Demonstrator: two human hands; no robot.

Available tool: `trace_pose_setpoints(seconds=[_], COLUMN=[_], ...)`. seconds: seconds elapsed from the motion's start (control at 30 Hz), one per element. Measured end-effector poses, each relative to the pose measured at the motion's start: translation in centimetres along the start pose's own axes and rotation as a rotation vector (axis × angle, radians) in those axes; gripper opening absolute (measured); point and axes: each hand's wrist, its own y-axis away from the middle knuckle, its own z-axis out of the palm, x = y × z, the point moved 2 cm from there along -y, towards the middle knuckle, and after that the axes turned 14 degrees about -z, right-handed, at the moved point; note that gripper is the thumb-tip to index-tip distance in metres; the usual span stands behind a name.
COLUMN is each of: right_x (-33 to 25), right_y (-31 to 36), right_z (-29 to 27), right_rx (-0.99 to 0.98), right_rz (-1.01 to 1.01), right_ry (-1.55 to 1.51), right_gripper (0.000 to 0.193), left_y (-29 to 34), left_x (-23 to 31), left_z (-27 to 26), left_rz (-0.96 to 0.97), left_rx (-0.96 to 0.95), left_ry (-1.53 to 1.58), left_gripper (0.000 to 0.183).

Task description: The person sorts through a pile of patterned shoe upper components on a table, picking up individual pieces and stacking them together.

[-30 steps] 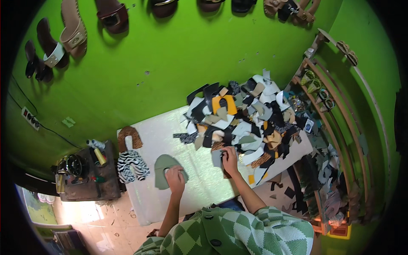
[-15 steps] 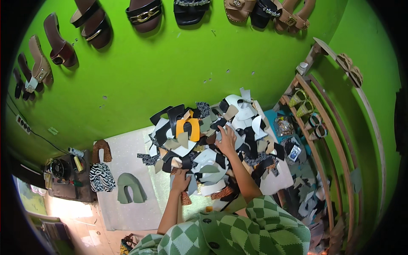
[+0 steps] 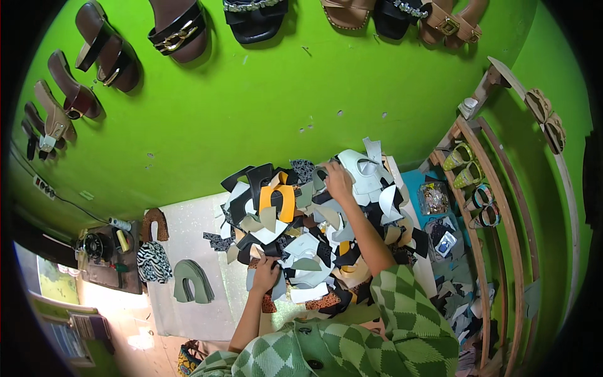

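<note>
A heap of cut shoe-material scraps (image 3: 308, 245), in white, black, grey-green, orange and leopard print, covers the middle of the table. My right hand (image 3: 338, 182) reaches to the heap's far side, its fingers bent around the edge of a grey-green scrap (image 3: 319, 180). At the near left edge of the heap, my left hand (image 3: 266, 274) rests with curled fingers among dark and grey scraps; what they grip is hidden. An orange U-shaped piece (image 3: 277, 202) lies on top between the hands, and a large white cut-out piece (image 3: 361, 169) sits right of my right hand.
Left on the white table (image 3: 169, 320) lie a stack of green U-shaped pieces (image 3: 193, 281), a zebra-print bundle (image 3: 154, 261) and a brown U-shaped piece (image 3: 155, 224). A sewing machine (image 3: 94, 246) stands beyond. On the right are a wooden rack (image 3: 502, 251) with sandals and a clear box (image 3: 433, 198).
My right hand has moved farther back over the heap, its fingers going from spread to bent. My left hand stays at the near left edge. The whole view has shifted slightly.
</note>
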Motion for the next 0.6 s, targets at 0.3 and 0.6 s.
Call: trace_pose_setpoints(seconds=[0.3, 0.6], right_x=[-2.6, -17.2], right_y=[-0.6, 5.4], right_z=[-1.1, -9.6], right_rx=[-0.117, -0.493], right_rz=[-0.149, -0.507], right_ry=[-0.437, -0.655], right_gripper=[0.01, 0.017], left_y=[1.5, 4.7], left_x=[1.5, 8.7], left_z=[-3.1, -7.1], left_rz=[0.038, 0.248], left_rx=[-0.056, 0.191], left_ry=[0.131, 0.417], left_gripper=[0.024, 0.037])
